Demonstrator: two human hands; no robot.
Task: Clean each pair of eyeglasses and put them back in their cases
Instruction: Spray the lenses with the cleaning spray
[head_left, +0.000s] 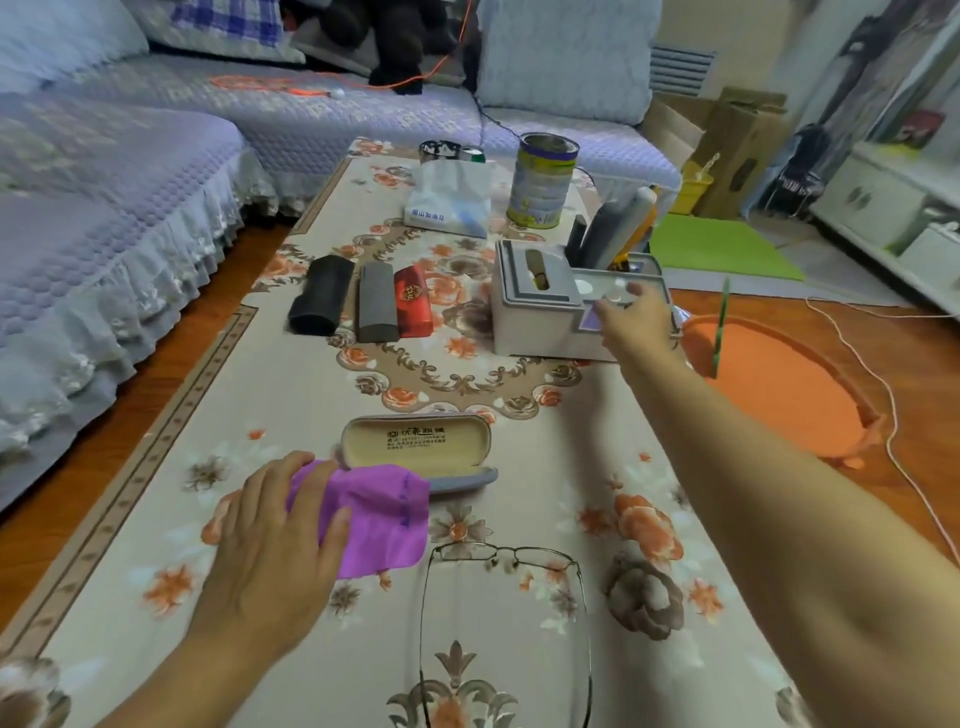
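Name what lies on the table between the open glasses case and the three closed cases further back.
Nothing: in the head view only bare flowered tablecloth lies between the open case and the three closed cases.

Chinese print marks the open case's lid (415, 447), the tissue pack (449, 200) and the red case (413, 301) — none sharp enough to read.
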